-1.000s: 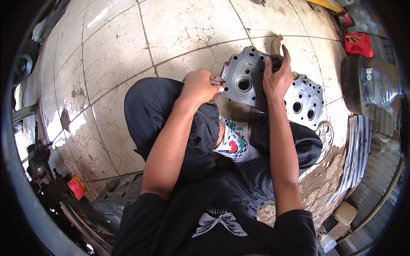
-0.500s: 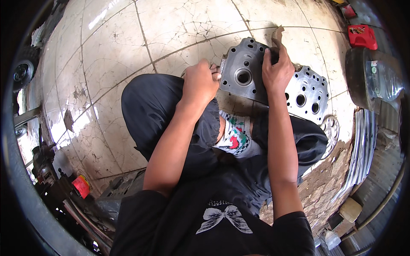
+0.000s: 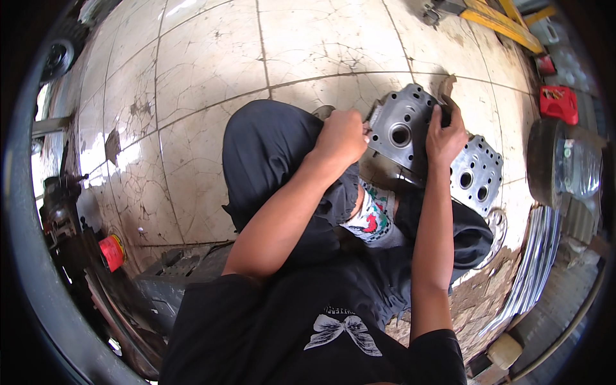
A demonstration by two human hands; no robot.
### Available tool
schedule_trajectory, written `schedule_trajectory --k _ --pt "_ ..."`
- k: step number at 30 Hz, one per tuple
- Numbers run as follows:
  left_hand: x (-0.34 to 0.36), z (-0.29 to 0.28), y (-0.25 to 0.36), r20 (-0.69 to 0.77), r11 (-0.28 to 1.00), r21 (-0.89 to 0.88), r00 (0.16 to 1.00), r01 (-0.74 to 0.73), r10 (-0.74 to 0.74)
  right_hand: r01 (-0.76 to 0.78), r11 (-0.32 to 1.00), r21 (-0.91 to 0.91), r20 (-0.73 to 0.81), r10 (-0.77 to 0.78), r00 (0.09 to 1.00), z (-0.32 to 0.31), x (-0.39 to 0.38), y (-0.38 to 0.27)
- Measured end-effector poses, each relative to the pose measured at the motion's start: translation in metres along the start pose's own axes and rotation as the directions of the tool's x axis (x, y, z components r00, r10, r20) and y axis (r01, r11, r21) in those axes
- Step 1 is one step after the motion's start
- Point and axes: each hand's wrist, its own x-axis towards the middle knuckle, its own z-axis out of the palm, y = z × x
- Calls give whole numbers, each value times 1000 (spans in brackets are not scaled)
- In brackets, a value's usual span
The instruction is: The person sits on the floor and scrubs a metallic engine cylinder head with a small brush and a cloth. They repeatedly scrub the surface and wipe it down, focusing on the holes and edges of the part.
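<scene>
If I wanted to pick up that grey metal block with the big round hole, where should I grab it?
Probably by its two outer edges, one hand from each side. The grey metal block is broad, flat and tilted up on the person's lap; the right hand grips its right edge and the left hand is at its left edge. It looks heavy, so use both hands.

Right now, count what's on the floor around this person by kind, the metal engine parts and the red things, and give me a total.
Grey metal cylinder heads: 2, one held between the left hand and right hand, one lying beside it
Red plastic containers: 2, a larger one and a smaller one farther off
Round red object at the left: 1
Total: 5
</scene>
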Motion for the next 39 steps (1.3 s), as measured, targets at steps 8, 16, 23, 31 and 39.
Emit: schedule_trajectory --k 8,16,23,31,39 --pt "-1 1 -3 -2 1000 30 1000 -3 3 57 994 -92 -34 -61 998 0 -2 -3" --pt "27 9 3 -235 996 -74 972 -41 23 77 990 -114 -45 -83 996 4 -2 -8" --pt "24 -27 15 -259 984 -126 954 125 -154 62 982 -179 -41 -70 997 4 -4 0" --pt "34 -30 17 -374 786 -612 909 -92 -186 35 981 -192 -32 -42 999 5 -5 -5" --pt "34 -26 17 -487 948 -318 855 15 -177 31 980 -195 -34 -39 999 4 -5 -6"
